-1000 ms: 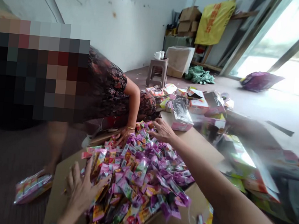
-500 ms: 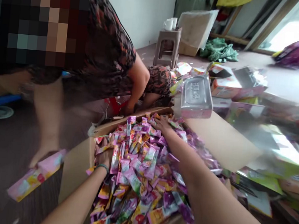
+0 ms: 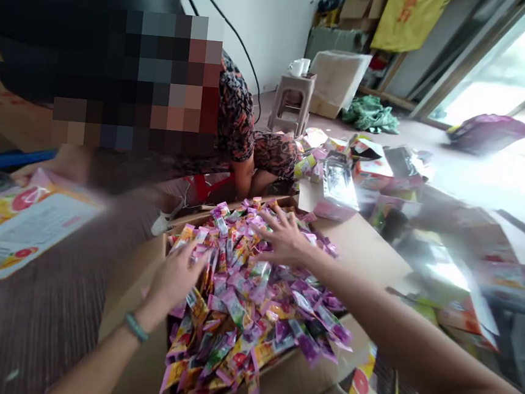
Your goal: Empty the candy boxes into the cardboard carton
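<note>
A large cardboard box [image 3: 138, 284] stands in front of me, heaped with small pink, purple and orange wrapped packets [image 3: 234, 305]. Over the left side of the heap is my left hand [image 3: 177, 275], a green band on its wrist, its fingers apart and holding nothing. My right hand [image 3: 284, 239] hovers above the far right part of the heap, fingers spread, also holding nothing. Whether the fingertips touch the packets I cannot tell. At the left, another person's hand [image 3: 30, 173] holds a printed carton [image 3: 30, 226].
The other person [image 3: 237, 109] crouches beyond the box. An opened carton with a clear plastic tray [image 3: 339, 185] lies on the box's right flap [image 3: 378, 244]. Discarded cartons [image 3: 465, 294] pile up on the right. A stool [image 3: 294, 98] with white cups [image 3: 296, 68] stands behind.
Both my hands have lifted off the packets, the left coming out from among them. The other person has leaned across, and their carton is now higher and closer to me at the left.
</note>
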### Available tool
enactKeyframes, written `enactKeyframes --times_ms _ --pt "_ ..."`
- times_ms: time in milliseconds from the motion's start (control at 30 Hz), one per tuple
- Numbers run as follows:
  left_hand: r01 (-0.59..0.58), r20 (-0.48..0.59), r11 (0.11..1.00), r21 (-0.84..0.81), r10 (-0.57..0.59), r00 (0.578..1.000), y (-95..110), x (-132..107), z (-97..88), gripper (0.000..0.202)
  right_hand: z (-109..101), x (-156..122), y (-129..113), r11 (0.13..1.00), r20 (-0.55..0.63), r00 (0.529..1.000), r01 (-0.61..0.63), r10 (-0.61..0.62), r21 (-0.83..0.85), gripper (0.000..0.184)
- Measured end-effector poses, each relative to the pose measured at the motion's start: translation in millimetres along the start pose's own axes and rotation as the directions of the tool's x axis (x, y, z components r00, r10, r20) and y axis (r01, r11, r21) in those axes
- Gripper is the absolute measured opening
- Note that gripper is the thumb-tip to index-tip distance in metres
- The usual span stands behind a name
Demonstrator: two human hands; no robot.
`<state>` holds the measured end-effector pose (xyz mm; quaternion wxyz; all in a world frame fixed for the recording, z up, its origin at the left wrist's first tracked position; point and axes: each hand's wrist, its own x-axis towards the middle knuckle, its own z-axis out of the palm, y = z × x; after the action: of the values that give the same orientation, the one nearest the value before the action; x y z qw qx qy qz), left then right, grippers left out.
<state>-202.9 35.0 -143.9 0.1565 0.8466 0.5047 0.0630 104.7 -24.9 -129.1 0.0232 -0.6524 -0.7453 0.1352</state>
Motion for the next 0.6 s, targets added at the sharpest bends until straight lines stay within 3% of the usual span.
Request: enactKeyframes --times_ms 33,100,200,400,500,600 --pt "-0.094 -0.004 0.994 0.053 0.095 0.996 8.3 -12.3 8.4 0.072 13.8 -6.5 -6.8 0.999 0.008 0.999 0.036 -0.036 -0.028 0.09" --pt "-0.237 0.072 0.964 0.118 0.23 0.971 19.0 -27.4 31.7 0.086 40.9 -8.0 -11.6 0.998 0.03 0.999 0.014 -0.012 -0.065 0.083" --pt "-0.235 0.102 0.949 0.212 0.217 0.971 17.0 -21.6 61.9 0.076 63.6 13.2 -4.1 0.988 0.033 0.988 -0.146 0.148 -0.056 0.063" --pt "-0.16 -0.011 0.926 0.343 0.174 0.985 4.2 11.7 72.7 0.068 66.1 47.9 5.4 0.977 -0.066 0.975 -0.213 0.212 -0.003 0.059" --pt "-0.14 0.007 0.935 0.325 0.145 0.989 7.5 11.7 79.2 0.069 74.7 49.9 6.0 0.967 -0.102 0.962 -0.248 0.253 0.052 0.056" --pt "-0.174 0.05 0.955 0.241 0.167 0.985 10.4 10.4 82.0 0.068 70.0 53.6 6.9 0.969 -0.08 0.976 -0.189 0.204 0.16 0.048"
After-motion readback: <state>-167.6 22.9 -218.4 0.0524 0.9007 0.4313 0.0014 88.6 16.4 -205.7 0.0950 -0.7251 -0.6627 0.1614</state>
